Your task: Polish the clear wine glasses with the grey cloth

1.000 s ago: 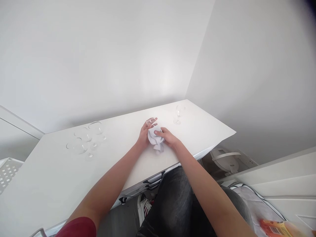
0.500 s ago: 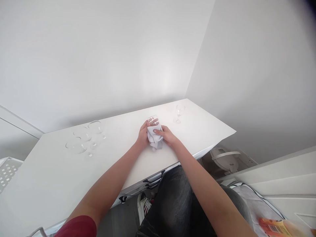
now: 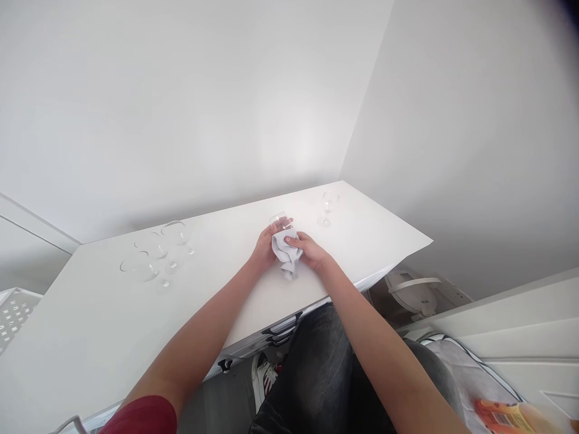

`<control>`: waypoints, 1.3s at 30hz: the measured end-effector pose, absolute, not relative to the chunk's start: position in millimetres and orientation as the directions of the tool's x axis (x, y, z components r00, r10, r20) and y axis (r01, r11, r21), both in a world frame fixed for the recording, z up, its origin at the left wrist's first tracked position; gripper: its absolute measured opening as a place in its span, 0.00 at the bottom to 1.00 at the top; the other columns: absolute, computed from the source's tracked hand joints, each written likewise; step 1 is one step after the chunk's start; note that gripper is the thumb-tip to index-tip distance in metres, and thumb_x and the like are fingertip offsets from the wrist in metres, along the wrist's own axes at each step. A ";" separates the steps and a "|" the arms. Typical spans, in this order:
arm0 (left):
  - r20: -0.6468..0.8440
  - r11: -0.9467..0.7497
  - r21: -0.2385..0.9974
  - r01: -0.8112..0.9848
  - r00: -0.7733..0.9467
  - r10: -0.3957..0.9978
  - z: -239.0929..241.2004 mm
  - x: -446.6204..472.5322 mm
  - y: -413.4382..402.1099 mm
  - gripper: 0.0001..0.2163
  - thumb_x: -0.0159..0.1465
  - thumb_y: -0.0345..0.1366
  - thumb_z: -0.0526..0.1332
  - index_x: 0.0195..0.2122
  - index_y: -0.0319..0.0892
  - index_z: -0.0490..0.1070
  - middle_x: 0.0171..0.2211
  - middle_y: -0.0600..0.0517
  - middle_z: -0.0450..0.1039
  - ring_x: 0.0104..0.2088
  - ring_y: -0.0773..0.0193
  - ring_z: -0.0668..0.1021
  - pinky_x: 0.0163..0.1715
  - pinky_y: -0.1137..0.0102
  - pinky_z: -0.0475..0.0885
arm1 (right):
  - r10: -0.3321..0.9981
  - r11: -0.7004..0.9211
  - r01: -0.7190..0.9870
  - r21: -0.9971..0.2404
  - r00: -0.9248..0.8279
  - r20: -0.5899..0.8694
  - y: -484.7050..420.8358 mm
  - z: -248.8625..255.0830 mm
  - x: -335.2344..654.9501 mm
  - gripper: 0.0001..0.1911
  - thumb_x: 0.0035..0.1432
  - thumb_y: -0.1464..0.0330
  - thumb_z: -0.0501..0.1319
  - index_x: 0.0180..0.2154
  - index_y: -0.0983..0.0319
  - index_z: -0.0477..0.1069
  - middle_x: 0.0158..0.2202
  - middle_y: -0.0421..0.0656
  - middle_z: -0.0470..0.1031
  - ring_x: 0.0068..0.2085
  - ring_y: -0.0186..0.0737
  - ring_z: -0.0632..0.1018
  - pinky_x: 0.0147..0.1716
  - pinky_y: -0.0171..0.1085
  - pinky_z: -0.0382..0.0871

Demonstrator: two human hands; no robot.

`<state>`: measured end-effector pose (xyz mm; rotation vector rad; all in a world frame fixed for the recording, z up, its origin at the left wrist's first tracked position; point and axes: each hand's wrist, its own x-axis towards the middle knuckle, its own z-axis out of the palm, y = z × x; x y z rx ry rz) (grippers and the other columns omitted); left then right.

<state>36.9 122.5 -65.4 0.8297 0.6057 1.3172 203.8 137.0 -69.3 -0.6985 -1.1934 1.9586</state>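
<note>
Between my hands, above the middle of the white table, is a clear wine glass [image 3: 280, 222] with its rim pointing away from me. My left hand [image 3: 266, 244] is closed around the bowl, its fingers showing through the glass. A white cloth [image 3: 286, 248] is wrapped round the lower part of the glass and hangs towards me. My right hand [image 3: 310, 248] presses the cloth on the glass, thumb on top and fingers behind, partly hidden. Another wine glass [image 3: 330, 202] stands upright on the table, beyond my right hand.
Several wine glasses [image 3: 151, 244] stand together on the left of the white table [image 3: 239, 289]. Walls rise behind and to the right. A white perforated basket [image 3: 18, 310] is at the left edge. A white round appliance [image 3: 411, 289] sits below the table's right side.
The cloth and the glass have turned slightly in my hands, and the cloth's hanging end has shifted a little to the right. The standing glasses have not moved.
</note>
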 end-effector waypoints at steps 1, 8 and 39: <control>0.051 0.035 0.815 -0.579 0.130 0.990 -67.0 37.9 123.3 0.28 0.60 0.55 0.72 0.55 0.42 0.79 0.58 0.41 0.77 0.52 0.54 0.81 0.50 0.62 0.75 | 0.822 -0.279 -0.292 -0.915 -0.566 -0.070 137.4 -69.7 202.3 0.22 0.51 0.55 0.78 0.38 0.65 0.79 0.33 0.45 0.81 0.34 0.40 0.79 0.35 0.37 0.72; 0.064 0.007 0.826 -0.564 0.106 0.992 -66.3 34.7 120.9 0.28 0.60 0.53 0.73 0.57 0.42 0.77 0.55 0.42 0.79 0.47 0.56 0.82 0.47 0.62 0.75 | 0.777 -0.403 -0.333 -0.852 -0.617 -0.126 136.7 -71.6 204.8 0.25 0.53 0.49 0.75 0.35 0.65 0.77 0.29 0.44 0.79 0.29 0.39 0.78 0.31 0.38 0.72; 0.069 0.029 0.838 -0.545 0.158 0.985 -61.3 35.7 116.1 0.30 0.60 0.51 0.73 0.60 0.44 0.74 0.59 0.41 0.77 0.53 0.51 0.81 0.52 0.59 0.73 | 0.778 -0.413 -0.383 -0.826 -0.620 -0.102 135.6 -70.1 206.0 0.21 0.54 0.52 0.76 0.35 0.63 0.78 0.28 0.43 0.77 0.28 0.40 0.76 0.29 0.39 0.72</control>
